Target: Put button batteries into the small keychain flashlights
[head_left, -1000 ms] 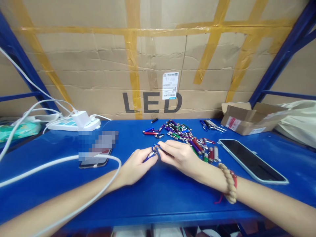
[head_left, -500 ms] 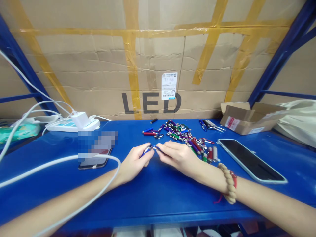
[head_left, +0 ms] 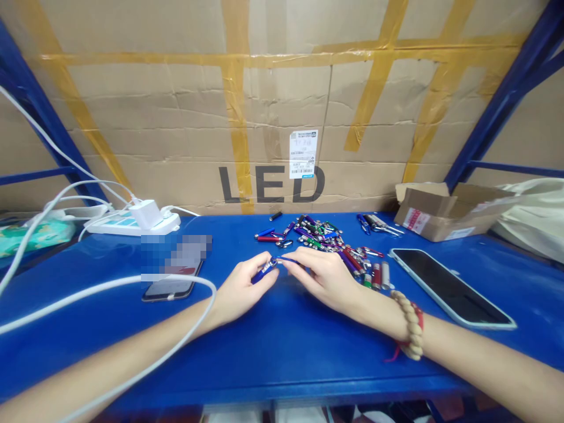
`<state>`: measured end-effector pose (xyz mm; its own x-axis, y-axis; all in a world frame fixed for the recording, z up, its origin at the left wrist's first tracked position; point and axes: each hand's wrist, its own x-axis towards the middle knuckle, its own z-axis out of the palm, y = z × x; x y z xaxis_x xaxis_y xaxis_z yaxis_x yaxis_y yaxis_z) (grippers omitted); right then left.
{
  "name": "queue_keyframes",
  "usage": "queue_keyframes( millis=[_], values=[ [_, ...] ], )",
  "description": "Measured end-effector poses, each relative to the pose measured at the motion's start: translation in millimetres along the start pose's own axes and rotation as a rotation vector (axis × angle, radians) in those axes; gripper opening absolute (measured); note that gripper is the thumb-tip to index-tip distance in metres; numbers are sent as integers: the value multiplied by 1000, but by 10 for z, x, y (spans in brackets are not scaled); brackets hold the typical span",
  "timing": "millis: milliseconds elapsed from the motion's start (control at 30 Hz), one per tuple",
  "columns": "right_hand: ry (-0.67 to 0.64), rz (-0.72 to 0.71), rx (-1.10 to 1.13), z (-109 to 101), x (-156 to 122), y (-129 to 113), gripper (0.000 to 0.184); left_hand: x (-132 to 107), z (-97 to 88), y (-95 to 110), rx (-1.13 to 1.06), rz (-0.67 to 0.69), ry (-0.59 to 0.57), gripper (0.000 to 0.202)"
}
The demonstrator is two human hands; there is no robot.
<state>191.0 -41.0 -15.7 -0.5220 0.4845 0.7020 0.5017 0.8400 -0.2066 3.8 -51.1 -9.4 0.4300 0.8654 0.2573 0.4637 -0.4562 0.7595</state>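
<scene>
My left hand point(head_left: 244, 283) pinches a small blue flashlight point(head_left: 264, 271) between thumb and curled fingers, its silvery end pointing up and right. My right hand point(head_left: 326, 276) is closed on a slim blue clip point(head_left: 287, 259), which looks like a carabiner. The clip meets the silvery end of the flashlight between the two hands; whether they are linked I cannot tell. Just beyond my fingers lies a pile of small flashlights and clips point(head_left: 317, 232) in red, blue, green, purple and silver. Part of it is hidden behind my right hand.
A phone point(head_left: 449, 285) lies at the right and another phone point(head_left: 170, 289) at the left. A power strip point(head_left: 170, 223) with a white cable point(head_left: 132, 283) crossing over my left arm is at left. An open carton point(head_left: 445, 211) stands back right, before a large cardboard box point(head_left: 185, 129).
The flashlight has tilted and shows more of its blue body. My right fingers have shifted slightly, exposing more of the blue clip. Both hands stay in nearly the same place.
</scene>
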Motion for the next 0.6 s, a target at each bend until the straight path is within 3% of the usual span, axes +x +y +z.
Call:
queue_keyframes(
  millis=[367,600],
  values=[
    [160,132,100,-108,73,-66,22,18,-1,-3,132,-64,88,21],
    [154,394,370,-155,107,20,30,43,-16,-30,132,-50,185,21]
  ],
)
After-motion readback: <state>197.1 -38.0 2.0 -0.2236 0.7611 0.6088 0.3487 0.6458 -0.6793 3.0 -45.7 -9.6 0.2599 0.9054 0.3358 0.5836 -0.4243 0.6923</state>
